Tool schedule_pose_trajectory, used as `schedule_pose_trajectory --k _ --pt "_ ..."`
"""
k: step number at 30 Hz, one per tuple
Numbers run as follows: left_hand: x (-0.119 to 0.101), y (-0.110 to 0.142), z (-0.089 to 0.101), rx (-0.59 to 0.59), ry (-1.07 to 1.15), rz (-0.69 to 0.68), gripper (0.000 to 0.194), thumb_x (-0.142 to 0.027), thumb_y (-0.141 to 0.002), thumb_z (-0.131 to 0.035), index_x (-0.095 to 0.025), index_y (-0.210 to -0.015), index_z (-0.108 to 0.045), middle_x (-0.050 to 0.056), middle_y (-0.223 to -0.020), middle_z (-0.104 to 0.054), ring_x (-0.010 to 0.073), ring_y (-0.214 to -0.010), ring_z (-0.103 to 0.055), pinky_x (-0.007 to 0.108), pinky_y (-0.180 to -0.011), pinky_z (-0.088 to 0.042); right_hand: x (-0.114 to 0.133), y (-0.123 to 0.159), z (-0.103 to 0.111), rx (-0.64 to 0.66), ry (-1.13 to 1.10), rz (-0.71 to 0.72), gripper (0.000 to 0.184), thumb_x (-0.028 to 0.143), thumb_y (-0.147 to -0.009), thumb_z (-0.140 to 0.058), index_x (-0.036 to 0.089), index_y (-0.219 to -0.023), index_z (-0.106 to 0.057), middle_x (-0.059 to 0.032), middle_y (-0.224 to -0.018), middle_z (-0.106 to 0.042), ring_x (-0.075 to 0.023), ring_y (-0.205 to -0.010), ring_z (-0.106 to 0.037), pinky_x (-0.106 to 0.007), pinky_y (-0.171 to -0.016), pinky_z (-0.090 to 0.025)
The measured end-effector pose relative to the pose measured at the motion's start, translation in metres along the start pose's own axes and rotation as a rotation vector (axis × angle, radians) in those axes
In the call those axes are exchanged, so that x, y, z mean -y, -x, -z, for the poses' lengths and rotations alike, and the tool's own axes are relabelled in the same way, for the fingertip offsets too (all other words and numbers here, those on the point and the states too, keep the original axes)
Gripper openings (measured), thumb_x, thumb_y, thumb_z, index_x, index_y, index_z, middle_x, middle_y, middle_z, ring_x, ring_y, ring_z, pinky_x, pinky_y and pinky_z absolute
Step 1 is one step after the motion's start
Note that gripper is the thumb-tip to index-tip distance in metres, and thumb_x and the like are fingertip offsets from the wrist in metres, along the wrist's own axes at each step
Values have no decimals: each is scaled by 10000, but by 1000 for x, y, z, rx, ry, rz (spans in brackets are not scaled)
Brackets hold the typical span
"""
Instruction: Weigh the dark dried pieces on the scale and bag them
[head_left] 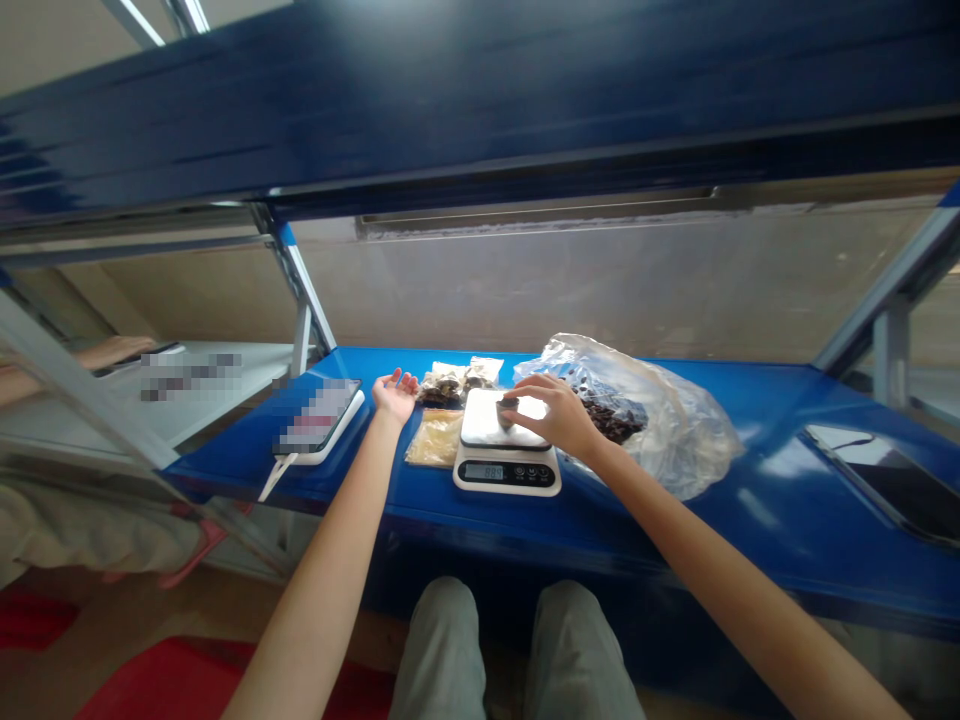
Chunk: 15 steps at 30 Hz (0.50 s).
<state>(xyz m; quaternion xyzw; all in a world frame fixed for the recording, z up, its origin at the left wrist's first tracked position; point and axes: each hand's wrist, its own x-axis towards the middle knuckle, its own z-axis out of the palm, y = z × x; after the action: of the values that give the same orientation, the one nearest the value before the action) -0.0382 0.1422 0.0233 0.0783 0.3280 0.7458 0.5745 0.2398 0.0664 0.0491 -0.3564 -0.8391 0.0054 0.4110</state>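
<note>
My right hand (556, 408) reaches over the kitchen scale (507, 478), thumb and fingers pinched around a small dark piece (507, 410) at the silver weighing plate. Whether the piece rests on the plate I cannot tell. Digits show on the scale's display, too small to read surely. Behind my right hand lies a large clear plastic bag (679, 440) with many dark brown pieces (611, 415) at its mouth. My left hand (396, 395) is palm up with loosely curled fingers, holding nothing. It is beside small packets with dark contents (450, 385) and a flat yellowish packet (435, 438).
A phone (319, 420) with a white cable lies at the left of the blue table (750, 560); another dark-screened phone (892, 480) is at the right. A blue shelf beam (480, 110) crosses overhead. Another person's arm (75, 360) rests on the neighbouring table.
</note>
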Motion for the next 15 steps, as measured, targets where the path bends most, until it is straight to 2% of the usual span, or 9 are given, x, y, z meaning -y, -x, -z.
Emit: schedule_pose_trajectory --k 10,13,15 --pt "0 -2 -1 -16 -10 -6 115 -173 -720 -398 -172 -727 -512 32 -626 -532 142 -542 -542 237 -525 -405 -2 -1 2 5 -33 -47 329 376 -750 -665 229 -1044 -643 -42 -883 -682 -217 -872 -609 -385 -819 -458" --pt "0 -3 0 -9 -14 -4 108 -174 -718 -402 -174 -726 -510 33 -631 -532 141 -540 -541 238 -527 -409 -1 -3 6 -49 -119 -83 364 407 -729 -673 217 -1038 -643 -56 -909 -681 -202 -834 -627 -345 -766 -486" --pt "0 -3 0 -2 -13 -6 106 -176 -720 -400 -174 -723 -507 35 -631 -530 141 -537 -540 237 -526 -410 -4 -5 10 -119 -132 -160 327 414 -768 -619 208 -1021 -649 -58 -906 -693 -192 -808 -641 -327 -739 -496"
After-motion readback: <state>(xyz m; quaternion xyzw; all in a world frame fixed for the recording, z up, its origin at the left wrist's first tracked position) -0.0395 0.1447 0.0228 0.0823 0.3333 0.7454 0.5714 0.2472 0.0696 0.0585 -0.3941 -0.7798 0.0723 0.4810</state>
